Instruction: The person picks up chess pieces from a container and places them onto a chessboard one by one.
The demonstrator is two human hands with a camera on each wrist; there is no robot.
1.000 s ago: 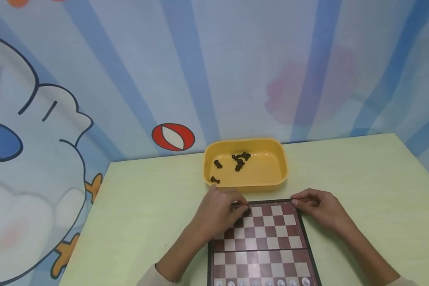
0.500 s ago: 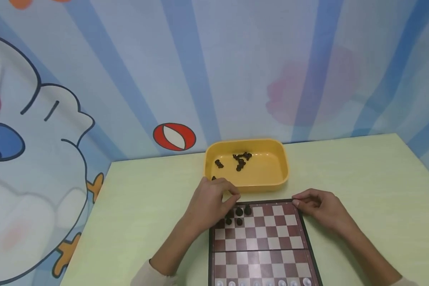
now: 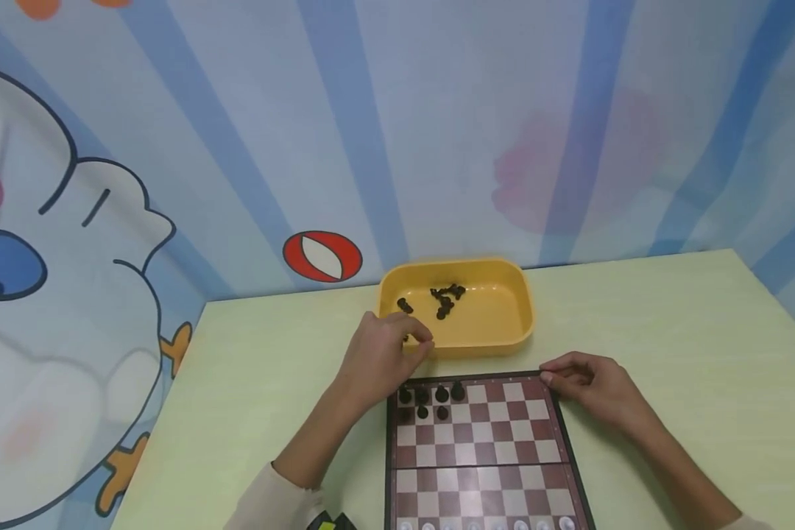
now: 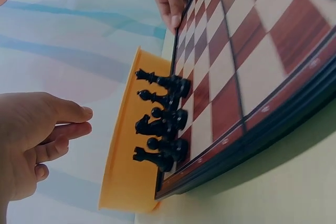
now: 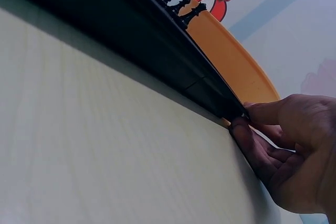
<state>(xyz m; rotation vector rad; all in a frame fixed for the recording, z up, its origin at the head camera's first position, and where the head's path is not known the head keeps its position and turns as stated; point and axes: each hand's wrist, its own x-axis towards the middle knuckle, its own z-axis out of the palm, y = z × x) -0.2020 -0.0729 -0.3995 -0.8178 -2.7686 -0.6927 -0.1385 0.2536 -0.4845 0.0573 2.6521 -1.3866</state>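
My left hand [image 3: 384, 357] hovers over the near left rim of the yellow tray [image 3: 490, 352], its thumb and fingers bent loosely with nothing between them. At its far right corner, the brown and white chessboard [image 3: 503, 471] is pinched between the thumb and fingers of my right hand [image 3: 589, 383]. Black chess pieces stand upright at the board's far left corner. The left wrist view shows a rook [image 4: 152, 157], a knight [image 4: 152, 125], a bishop [image 4: 156, 98] and a queen [image 4: 163, 80] in a row, with pawns in front.
Several black chess pieces [image 3: 445, 303] lie in the tray, and another is partly hidden behind my left hand. White pieces [image 3: 520, 525] line the board's near end. A patterned wall [image 3: 437, 147] rises behind the pale table [image 3: 689, 353].
My left hand has let go of a black chess piece on the board's far row and moved left and away to the tray. My right hand stays at the board's corner.
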